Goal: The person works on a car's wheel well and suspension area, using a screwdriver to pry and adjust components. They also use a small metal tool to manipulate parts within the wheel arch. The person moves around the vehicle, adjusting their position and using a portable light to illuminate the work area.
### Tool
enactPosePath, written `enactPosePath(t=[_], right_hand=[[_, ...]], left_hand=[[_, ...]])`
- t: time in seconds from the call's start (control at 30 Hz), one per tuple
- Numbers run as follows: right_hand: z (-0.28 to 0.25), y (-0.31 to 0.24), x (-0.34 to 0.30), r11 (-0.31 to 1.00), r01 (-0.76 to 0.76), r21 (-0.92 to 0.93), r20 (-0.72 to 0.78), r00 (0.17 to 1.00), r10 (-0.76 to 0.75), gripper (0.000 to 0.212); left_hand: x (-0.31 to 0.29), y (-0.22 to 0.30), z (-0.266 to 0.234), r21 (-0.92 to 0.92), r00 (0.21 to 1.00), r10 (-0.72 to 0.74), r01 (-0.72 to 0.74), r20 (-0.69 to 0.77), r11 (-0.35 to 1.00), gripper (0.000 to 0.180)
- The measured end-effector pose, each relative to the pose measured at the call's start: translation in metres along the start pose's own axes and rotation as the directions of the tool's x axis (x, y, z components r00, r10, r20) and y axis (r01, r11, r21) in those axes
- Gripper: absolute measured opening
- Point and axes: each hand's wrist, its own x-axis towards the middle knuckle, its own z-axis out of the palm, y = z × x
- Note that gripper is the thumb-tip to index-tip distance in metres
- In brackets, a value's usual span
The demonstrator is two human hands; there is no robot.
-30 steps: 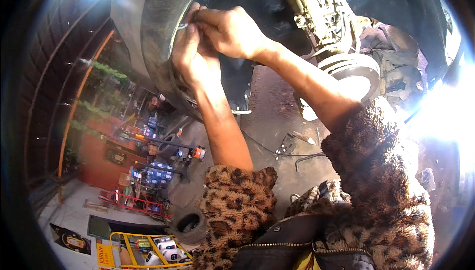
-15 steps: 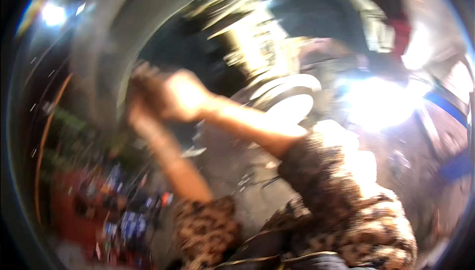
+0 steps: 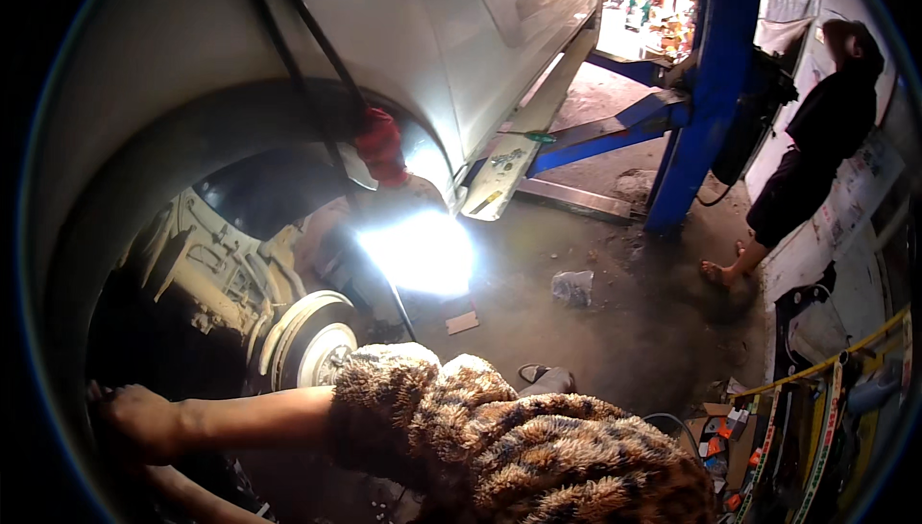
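Note:
My right hand [image 3: 142, 423] is at the far left, in the dark front part of the wheel arch [image 3: 72, 265]. Its fingers look curled, but what they grip is lost in shadow. Below it runs my left forearm [image 3: 197, 497]; my left hand [image 3: 120, 457] is mostly hidden behind the right one. A fuzzy brown patterned sleeve [image 3: 538, 438] covers my right arm. Beside that forearm sits a bare wheel hub with its brake disc [image 3: 322, 351], with dusty suspension parts [image 3: 216, 265] behind it.
A glaring work lamp [image 3: 423, 253] hangs below a red cloth [image 3: 381, 146] at the wheel arch edge. A blue lift post [image 3: 696, 130] and its arm [image 3: 605, 140] support the white car [image 3: 403, 24]. Another person [image 3: 816, 140] stands at right. Small boxes [image 3: 725, 433] lie lower right.
The view has swung to the right, so the lift post and the other person now show. Both hands now appear lower and at the far left, still close together.

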Motion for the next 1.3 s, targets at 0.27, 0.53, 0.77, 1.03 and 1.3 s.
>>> enactPosePath(t=[0.27, 0.53, 0.77, 1.03, 1.3], right_hand=[[0.014, -0.009, 0.004, 0.981, -0.158, -0.111, -0.208, 0.969, 0.132, 0.042], [0.026, 0.03, 0.006, 0.994, 0.02, -0.108, -0.28, 0.959, -0.049, 0.021], [-0.002, -0.018, -0.006, 0.966, -0.193, -0.17, -0.089, 0.98, 0.18, 0.026], [-0.024, -0.031, -0.008, 0.925, -0.241, 0.294, 0.002, 0.968, 0.252, 0.018], [-0.029, -0.042, -0.019, 0.965, -0.142, 0.219, 0.0, 0.989, 0.145, 0.022]], left_hand=[[0.001, 0.001, -0.019, -0.056, 1.0, -0.001, 0.001, -0.001, 0.998, 0.041], [0.001, 0.014, -0.027, -0.046, 1.0, -0.026, 0.026, 0.008, 0.999, 0.042], [0.019, 0.003, -0.074, -0.489, 0.895, -0.256, 0.419, 0.366, 0.765, 0.043], [0.008, -0.018, 0.013, -0.302, 0.986, -0.089, 0.128, 0.141, 0.945, 0.039], [0.016, -0.027, -0.001, -0.412, 0.886, 0.018, 0.197, 0.463, 0.89, 0.038]])
